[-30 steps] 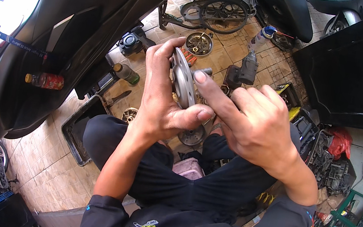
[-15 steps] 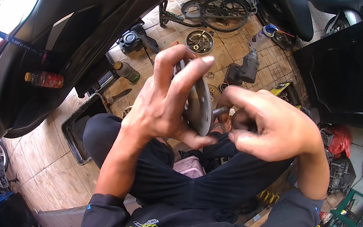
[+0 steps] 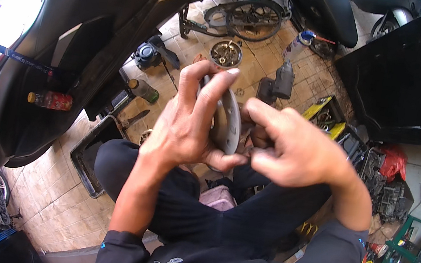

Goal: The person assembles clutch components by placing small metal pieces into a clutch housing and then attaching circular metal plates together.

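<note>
A round grey metal disc (image 3: 232, 126) with small holes near its rim stands nearly edge-on above my lap. My left hand (image 3: 182, 119) is closed around it, fingers over the top edge and thumb at the bottom. Close against the disc's right face is my right hand (image 3: 298, 147), its fingers curled and the thumb near the disc's lower edge. Whatever those right fingers pinch is hidden behind them and slightly blurred.
Ahead on the tiled floor are a metal bowl of small parts (image 3: 213, 52), a grey power tool (image 3: 283, 80), a spray can (image 3: 298, 44) and a glass bottle (image 3: 143, 90). A black tray (image 3: 77, 158) lies left of my knee. A dark scooter body (image 3: 87, 48) fills the left.
My right hand has moved left against the disc. The short grey pin seen at its fingers before is now hidden. The disc has turned slightly, showing more of its right face.
</note>
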`<move>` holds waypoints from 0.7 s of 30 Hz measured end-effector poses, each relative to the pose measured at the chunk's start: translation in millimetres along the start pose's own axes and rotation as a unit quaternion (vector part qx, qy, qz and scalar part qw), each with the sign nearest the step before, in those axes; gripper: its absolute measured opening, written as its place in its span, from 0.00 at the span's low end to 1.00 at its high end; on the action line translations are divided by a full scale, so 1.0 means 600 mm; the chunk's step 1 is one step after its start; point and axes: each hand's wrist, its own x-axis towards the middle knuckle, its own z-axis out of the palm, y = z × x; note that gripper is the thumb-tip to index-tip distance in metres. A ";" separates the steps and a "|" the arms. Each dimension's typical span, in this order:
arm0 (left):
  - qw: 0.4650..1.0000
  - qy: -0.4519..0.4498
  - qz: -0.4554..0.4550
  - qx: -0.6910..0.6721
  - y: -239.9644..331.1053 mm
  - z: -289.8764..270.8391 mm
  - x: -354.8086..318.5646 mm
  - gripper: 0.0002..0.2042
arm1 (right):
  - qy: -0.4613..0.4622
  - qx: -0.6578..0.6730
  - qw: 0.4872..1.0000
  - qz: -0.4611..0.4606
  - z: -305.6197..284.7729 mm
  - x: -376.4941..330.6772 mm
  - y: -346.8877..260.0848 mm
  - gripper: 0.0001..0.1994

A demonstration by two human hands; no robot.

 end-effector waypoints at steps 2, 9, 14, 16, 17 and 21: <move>1.000 -0.003 0.025 -0.012 0.005 -0.017 0.007 0.59 | -0.146 0.174 0.972 0.053 -0.032 0.002 0.018 0.17; 0.865 0.228 -0.195 -0.401 -0.026 -0.028 0.007 0.50 | 0.164 0.163 0.973 0.021 -0.098 -0.069 0.079 0.29; 0.603 0.383 -0.318 -0.624 -0.001 -0.098 0.003 0.42 | 0.257 -0.074 0.936 0.228 -0.064 -0.185 0.393 0.25; 0.530 0.383 -0.307 -0.692 -0.026 -0.100 -0.025 0.41 | 0.114 -0.057 0.952 0.280 0.015 -0.201 0.450 0.21; 0.500 0.384 -0.305 -0.713 -0.031 -0.105 -0.031 0.40 | 0.056 -0.053 0.959 0.274 0.061 -0.180 0.461 0.21; 0.444 0.410 -0.324 -0.728 -0.035 -0.096 -0.022 0.39 | -0.013 -0.127 0.943 0.306 0.204 -0.090 0.533 0.20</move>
